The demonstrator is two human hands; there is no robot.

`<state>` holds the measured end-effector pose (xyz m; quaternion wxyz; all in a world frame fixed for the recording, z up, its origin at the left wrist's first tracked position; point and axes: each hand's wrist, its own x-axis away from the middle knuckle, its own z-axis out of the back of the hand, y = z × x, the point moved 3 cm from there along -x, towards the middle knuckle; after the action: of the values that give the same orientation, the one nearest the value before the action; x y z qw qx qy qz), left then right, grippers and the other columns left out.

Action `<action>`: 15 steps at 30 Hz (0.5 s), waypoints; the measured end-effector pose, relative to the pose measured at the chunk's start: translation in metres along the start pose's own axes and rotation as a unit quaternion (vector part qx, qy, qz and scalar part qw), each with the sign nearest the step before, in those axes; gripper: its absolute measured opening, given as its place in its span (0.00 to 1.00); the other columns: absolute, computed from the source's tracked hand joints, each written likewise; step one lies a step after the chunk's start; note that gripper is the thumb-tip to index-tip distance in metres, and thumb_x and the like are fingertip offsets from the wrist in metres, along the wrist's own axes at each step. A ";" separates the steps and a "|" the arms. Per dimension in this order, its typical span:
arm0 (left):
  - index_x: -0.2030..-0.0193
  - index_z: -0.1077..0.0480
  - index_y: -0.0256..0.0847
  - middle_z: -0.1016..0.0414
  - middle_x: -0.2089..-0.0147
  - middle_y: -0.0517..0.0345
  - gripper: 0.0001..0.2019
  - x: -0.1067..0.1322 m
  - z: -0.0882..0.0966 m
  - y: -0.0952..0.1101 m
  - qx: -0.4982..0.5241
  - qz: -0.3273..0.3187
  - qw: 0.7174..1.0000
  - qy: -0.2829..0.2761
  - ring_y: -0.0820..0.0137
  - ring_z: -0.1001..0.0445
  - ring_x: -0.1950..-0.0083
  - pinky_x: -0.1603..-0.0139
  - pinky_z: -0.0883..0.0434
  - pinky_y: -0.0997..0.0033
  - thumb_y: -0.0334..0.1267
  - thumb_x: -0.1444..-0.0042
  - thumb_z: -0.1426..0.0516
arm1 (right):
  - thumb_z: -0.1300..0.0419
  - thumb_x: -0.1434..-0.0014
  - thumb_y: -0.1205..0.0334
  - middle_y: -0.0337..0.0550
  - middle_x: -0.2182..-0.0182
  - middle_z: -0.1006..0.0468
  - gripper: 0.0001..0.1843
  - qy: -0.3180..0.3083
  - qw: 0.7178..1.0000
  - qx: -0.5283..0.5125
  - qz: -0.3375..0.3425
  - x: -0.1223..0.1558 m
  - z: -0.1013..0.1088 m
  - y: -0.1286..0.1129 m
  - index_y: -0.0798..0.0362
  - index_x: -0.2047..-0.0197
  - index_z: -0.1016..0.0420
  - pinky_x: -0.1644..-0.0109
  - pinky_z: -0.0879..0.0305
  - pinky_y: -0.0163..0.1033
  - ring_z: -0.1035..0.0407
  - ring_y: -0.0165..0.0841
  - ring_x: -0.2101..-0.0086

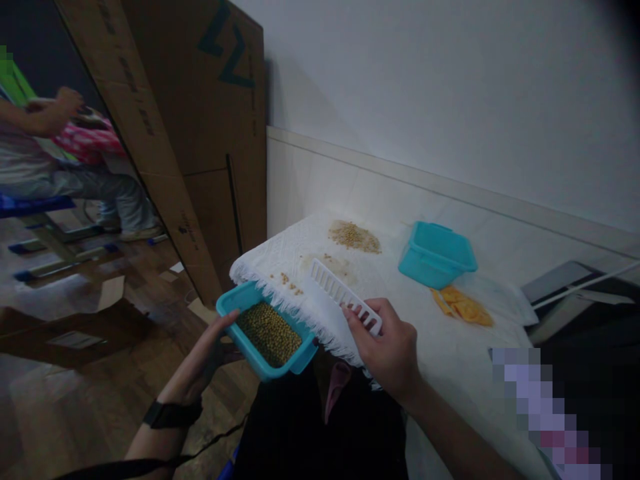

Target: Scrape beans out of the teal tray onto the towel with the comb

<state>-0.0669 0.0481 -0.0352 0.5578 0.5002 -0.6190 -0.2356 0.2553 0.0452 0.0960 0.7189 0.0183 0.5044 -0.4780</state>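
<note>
In the head view, a teal container (pixel 257 363) holding yellow-green beans (pixel 270 337) is held by the left hand (pixel 213 347) just off the near edge of a cloth-covered worktop (pixel 460 387). The thumb is laid over the rim and the fingers are tucked under the outer side; the grip is closed firmly on it, presumably because the container is not seen to be propped on anything. It is placed beside the fringe of the white cloth (pixel 285 250), perhaps so that anything dropped off the edge would be caught; whether fringe and rim are touching cannot be told. A white slotted piece (pixel 340 287) is clasped by its near end in the right hand (pixel 393 347), thumb on one face and fingers behind. By this hold its far end is left clear over the cloth, near some loose beans (pixel 287 280), which would suit scraping or guiding small things. Farther back, a heap of beans (pixel 353 235) is gathered on the cloth, well inside the edges, where rolling off seems unlikely. A second teal container (pixel 425 270) is stood upright to the right, apart from both hands, with a yellow-orange item (pixel 465 307) laid in front of it.
</note>
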 end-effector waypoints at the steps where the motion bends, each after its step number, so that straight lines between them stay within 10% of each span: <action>1: 0.31 0.20 0.43 0.12 0.34 0.42 0.32 0.001 0.000 0.000 -0.002 0.001 1.000 0.002 0.55 0.09 0.51 0.54 0.12 0.61 0.58 0.36 0.30 | 0.33 0.27 0.56 0.33 0.80 0.20 0.10 -0.003 1.000 0.002 0.000 0.002 0.001 0.000 0.48 0.62 0.23 0.80 0.36 0.29 0.28 0.29 0.85; 15: 0.31 0.21 0.41 0.13 0.32 0.40 0.29 -0.002 0.001 -0.007 0.033 0.010 0.999 -0.014 0.51 0.08 0.47 0.50 0.11 0.56 0.53 0.34 0.30 | 0.33 0.27 0.58 0.34 0.79 0.17 0.10 -0.002 0.999 -0.037 0.006 0.003 -0.001 -0.015 0.48 0.63 0.23 0.79 0.32 0.28 0.25 0.30 0.84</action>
<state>-0.0656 0.0469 -0.0423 0.5343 0.5091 -0.6392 -0.2163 0.2442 0.0355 0.0998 0.7229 -0.0062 0.5197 -0.4553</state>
